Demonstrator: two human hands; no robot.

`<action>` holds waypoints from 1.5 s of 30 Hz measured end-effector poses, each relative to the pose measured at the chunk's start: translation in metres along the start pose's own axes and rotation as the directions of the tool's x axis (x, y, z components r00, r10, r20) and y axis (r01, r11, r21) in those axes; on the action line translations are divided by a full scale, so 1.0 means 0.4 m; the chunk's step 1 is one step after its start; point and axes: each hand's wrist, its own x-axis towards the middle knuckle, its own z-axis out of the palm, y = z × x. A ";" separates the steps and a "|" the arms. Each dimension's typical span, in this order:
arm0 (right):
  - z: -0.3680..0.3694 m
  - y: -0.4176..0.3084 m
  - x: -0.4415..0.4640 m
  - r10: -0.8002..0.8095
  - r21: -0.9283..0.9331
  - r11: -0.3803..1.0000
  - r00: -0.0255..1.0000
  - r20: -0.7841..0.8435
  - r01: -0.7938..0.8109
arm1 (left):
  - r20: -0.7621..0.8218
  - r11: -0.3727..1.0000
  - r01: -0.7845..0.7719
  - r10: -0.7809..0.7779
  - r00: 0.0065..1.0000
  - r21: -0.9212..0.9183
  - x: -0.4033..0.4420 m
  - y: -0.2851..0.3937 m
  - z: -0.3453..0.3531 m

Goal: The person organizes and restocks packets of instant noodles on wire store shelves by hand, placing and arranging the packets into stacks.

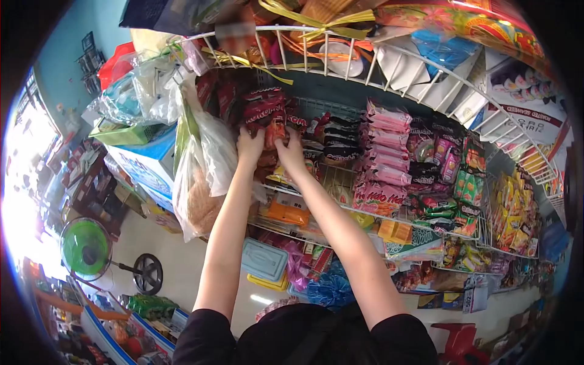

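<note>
Both my arms reach forward to the left end of a wire shelf. A stack of red instant noodle packets (pixel 265 111) with white lettering stands there, close to upright. My left hand (pixel 249 146) grips its left side, the fingertips partly hidden by the packets. On the right side, my right hand (pixel 291 152) is closed round the edge with its thumb in front. Black noodle packets (pixel 342 139) lie stacked just right of my right hand. Left of my left hand hangs a clear plastic bag (pixel 204 176) with something brown in it.
An upper wire rack (pixel 377 61) curves overhead. Pink noodle packets (pixel 383 158) fill the shelf's middle; yellow packets (pixel 517 210) hang at far right. A blue lidded box (pixel 264 260) sits below. A green fan (pixel 86 248) stands at lower left, a red stool (pixel 465 340) at lower right.
</note>
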 end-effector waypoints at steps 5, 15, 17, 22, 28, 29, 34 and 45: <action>-0.140 -0.121 -0.044 -0.016 0.098 0.995 0.996 0.086 0.008 | 0.131 0.797 0.183 -0.131 0.983 -0.576 -0.106 0.090 0.001; -0.615 -0.188 -0.244 -0.045 0.204 0.978 0.997 0.063 0.031 | 0.210 0.662 0.131 0.040 0.977 -0.738 -0.504 0.340 0.140; -0.757 -0.194 -0.308 0.077 0.173 0.982 0.997 0.021 -0.080 | 0.292 0.664 0.178 0.065 0.954 -0.727 -0.607 0.377 0.213; -1.122 -0.200 -0.456 0.112 0.313 0.947 0.989 -0.099 -0.076 | 0.431 0.615 0.301 0.071 0.899 -0.729 -0.902 0.510 0.442; -1.523 -0.211 -0.618 0.209 0.343 0.934 0.928 -0.309 -0.096 | 0.651 0.644 0.417 0.170 0.740 -0.641 -1.192 0.664 0.688; -1.573 -0.221 -0.635 0.236 0.343 0.932 0.909 -0.342 -0.113 | 0.676 0.634 0.436 0.192 0.711 -0.638 -1.227 0.683 0.720; -1.767 -0.225 -0.668 0.247 0.199 0.964 0.872 -0.422 -0.177 | 0.744 0.662 0.462 0.223 0.630 -0.590 -1.332 0.749 0.874; -2.054 -0.058 -0.361 -0.251 -0.658 0.742 0.855 -0.454 -0.131 | 0.550 0.810 -0.043 0.436 0.712 -0.585 -1.223 0.854 1.317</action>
